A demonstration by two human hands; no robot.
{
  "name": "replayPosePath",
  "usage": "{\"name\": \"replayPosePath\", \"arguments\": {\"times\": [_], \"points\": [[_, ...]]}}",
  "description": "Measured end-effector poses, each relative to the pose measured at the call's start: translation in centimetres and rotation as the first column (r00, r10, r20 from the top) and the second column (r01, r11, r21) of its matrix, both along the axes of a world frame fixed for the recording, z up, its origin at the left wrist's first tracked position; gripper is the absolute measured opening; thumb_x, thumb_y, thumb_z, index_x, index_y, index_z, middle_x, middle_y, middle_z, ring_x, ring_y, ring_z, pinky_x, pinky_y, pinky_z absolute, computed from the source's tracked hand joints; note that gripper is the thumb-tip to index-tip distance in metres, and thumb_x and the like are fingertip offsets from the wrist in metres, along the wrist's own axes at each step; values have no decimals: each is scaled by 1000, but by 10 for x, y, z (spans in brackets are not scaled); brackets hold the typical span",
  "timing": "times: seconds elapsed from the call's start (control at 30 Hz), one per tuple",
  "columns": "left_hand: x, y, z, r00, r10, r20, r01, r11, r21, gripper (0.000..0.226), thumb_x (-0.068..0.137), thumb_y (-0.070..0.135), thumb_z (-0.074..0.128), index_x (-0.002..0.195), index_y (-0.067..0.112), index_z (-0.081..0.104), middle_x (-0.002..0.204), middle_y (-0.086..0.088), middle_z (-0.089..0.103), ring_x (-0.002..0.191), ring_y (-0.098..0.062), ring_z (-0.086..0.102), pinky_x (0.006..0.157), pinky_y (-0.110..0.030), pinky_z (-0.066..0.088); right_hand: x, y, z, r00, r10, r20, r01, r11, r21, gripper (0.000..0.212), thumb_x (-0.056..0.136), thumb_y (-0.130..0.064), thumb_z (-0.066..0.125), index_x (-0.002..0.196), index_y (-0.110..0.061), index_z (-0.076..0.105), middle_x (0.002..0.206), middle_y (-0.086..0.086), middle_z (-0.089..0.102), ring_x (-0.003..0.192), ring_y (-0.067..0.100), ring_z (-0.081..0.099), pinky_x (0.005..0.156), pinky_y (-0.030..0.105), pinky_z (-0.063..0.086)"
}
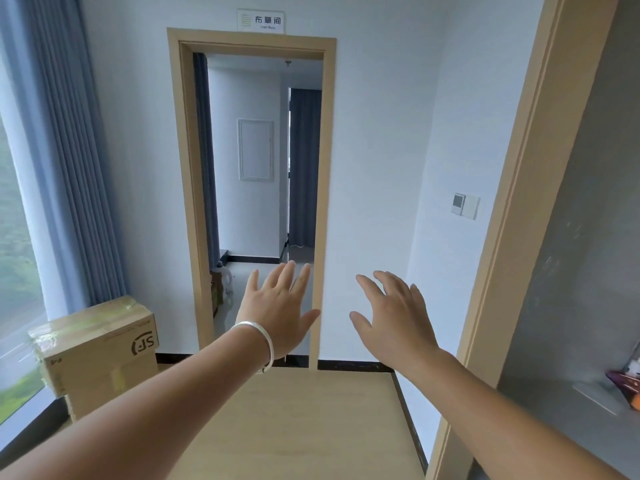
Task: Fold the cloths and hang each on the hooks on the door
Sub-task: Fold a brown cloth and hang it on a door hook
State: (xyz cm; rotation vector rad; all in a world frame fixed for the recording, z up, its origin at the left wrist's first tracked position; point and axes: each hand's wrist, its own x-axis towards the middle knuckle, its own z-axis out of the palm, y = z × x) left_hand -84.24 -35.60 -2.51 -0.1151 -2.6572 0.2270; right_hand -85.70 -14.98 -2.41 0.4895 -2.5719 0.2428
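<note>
Both my arms reach forward over a light wooden floor. My left hand [277, 306], with a silver bangle on the wrist, is flat with fingers spread and holds nothing. My right hand [391, 317] is beside it, fingers apart, also empty. Ahead stands an open doorway [256, 46] with a tan frame and a sign above it. No cloth, door leaf or hooks show in this view.
Stacked cardboard boxes [100, 351] sit at the left by the window and blue curtain [69, 150]. A tan door frame [512, 237] runs down the right, with a grey shelf [571, 393] holding a packet. A wall switch [465, 206] is on the white wall.
</note>
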Motion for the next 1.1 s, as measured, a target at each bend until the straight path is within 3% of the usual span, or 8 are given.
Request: {"name": "replayPosePath", "arguments": {"times": [0.43, 1.1], "points": [[-216, -2, 30, 997, 55, -57, -57, 997, -49, 75, 94, 64, 22, 152, 26, -5, 161, -1, 9, 148, -22, 7, 119, -53, 9, -233, -7, 21, 997, 71, -34, -73, 994, -78, 56, 95, -46, 44, 147, -28, 29, 154, 3, 26, 144, 20, 16, 116, 47, 17], [-533, -52, 2, 999, -11, -38, 11, 1000, -4, 74, 96, 60, 22, 153, 21, -5, 160, -2, 7, 147, -18, 6, 118, -51, 8, -530, -62, -2, 1000, 2, 13, -2, 1000, -30, 57, 95, -47, 42, 147, -30, 27, 155, 2, 24, 145, 18, 14, 117, 47, 13]]}}
